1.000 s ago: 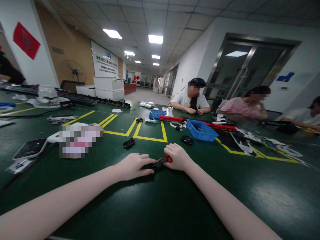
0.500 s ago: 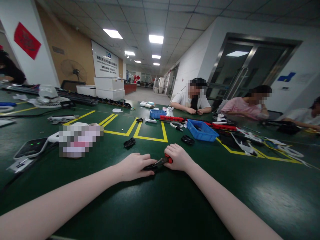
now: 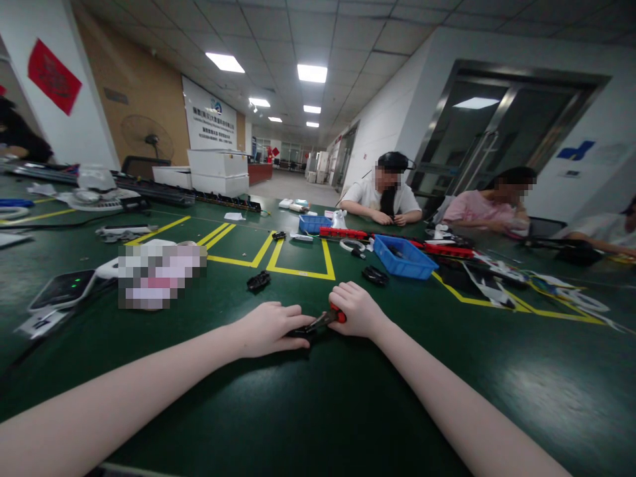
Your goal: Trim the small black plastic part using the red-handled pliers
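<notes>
My right hand [image 3: 358,310] is closed round the red handles of a pair of pliers [image 3: 322,320], whose dark metal jaws point left. The jaws meet a small black part [image 3: 301,332] that my left hand [image 3: 275,330] pinches between thumb and fingers. What kind of part it is cannot be made out, since the fingers cover much of it. Beyond my hands, one black bundle [image 3: 259,281] lies to the left and another black bundle [image 3: 375,275] to the right on the green table [image 3: 318,411].
A blue bin [image 3: 405,260] with dark items stands ahead to the right, near red strips [image 3: 450,250]. Yellow tape [image 3: 303,273] marks the table. To the left lie a pink-and-white blurred item [image 3: 159,275] and a device with a screen [image 3: 63,290]. Several people sit across the table.
The view has shifted very slightly. Both hands keep their hold on the pliers and the black part, with hardly any visible movement.
</notes>
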Demonstrator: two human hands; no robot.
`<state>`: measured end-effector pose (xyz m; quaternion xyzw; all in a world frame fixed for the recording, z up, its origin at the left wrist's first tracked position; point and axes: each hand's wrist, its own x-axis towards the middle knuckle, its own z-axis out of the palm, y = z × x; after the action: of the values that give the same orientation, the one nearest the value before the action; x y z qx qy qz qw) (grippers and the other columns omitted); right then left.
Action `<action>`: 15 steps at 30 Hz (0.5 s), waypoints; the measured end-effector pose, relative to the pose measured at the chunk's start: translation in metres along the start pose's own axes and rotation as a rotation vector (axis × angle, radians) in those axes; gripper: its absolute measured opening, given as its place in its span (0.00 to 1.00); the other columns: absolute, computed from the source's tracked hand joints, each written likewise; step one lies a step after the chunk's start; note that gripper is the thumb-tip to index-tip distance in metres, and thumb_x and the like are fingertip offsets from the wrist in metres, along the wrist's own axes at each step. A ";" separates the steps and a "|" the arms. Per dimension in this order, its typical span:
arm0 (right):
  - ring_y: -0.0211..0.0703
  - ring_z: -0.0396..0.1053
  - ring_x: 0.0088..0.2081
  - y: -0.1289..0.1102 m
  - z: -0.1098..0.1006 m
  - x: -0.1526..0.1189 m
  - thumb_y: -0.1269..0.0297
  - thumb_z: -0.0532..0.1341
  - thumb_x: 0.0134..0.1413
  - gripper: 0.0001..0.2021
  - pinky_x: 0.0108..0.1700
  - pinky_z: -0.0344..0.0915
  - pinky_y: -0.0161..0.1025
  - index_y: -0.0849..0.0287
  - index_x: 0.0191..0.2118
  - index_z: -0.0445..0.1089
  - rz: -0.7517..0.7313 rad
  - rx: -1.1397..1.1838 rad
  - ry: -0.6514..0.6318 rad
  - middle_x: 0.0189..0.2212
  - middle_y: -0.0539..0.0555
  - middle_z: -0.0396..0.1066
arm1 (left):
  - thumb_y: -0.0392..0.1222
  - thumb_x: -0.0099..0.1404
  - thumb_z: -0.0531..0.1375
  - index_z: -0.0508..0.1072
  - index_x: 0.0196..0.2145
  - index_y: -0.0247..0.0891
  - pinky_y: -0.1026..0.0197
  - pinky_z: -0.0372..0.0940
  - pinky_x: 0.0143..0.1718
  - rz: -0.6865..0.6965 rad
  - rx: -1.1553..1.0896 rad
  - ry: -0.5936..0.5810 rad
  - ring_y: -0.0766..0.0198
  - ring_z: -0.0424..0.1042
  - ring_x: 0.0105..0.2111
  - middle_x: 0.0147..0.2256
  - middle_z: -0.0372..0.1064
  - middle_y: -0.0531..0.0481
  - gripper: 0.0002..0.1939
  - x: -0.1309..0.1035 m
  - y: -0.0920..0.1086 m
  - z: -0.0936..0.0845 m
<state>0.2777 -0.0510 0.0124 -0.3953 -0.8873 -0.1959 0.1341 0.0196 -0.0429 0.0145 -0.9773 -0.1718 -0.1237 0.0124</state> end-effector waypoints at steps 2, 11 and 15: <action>0.46 0.60 0.32 0.000 0.000 0.000 0.57 0.60 0.52 0.09 0.37 0.54 0.41 0.56 0.29 0.63 -0.002 -0.001 0.006 0.28 0.54 0.66 | 0.53 0.72 0.52 0.65 0.58 0.43 0.61 0.62 0.33 -0.001 -0.017 0.000 0.61 0.70 0.32 0.40 0.68 0.49 0.21 0.000 0.000 0.000; 0.45 0.60 0.32 0.000 -0.001 0.001 0.58 0.60 0.52 0.09 0.37 0.54 0.41 0.57 0.29 0.63 -0.014 -0.008 0.027 0.28 0.54 0.66 | 0.54 0.72 0.53 0.65 0.57 0.43 0.61 0.62 0.33 -0.011 -0.047 -0.010 0.61 0.71 0.32 0.40 0.69 0.50 0.20 0.001 -0.001 0.000; 0.45 0.60 0.32 0.001 0.001 0.001 0.58 0.61 0.51 0.09 0.37 0.54 0.41 0.57 0.29 0.63 -0.022 -0.009 0.028 0.28 0.54 0.66 | 0.54 0.72 0.53 0.65 0.57 0.43 0.61 0.62 0.34 -0.002 -0.023 -0.009 0.61 0.71 0.32 0.39 0.69 0.49 0.21 0.001 -0.002 0.001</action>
<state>0.2777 -0.0492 0.0123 -0.3836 -0.8887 -0.2069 0.1425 0.0198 -0.0411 0.0139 -0.9777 -0.1714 -0.1212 0.0002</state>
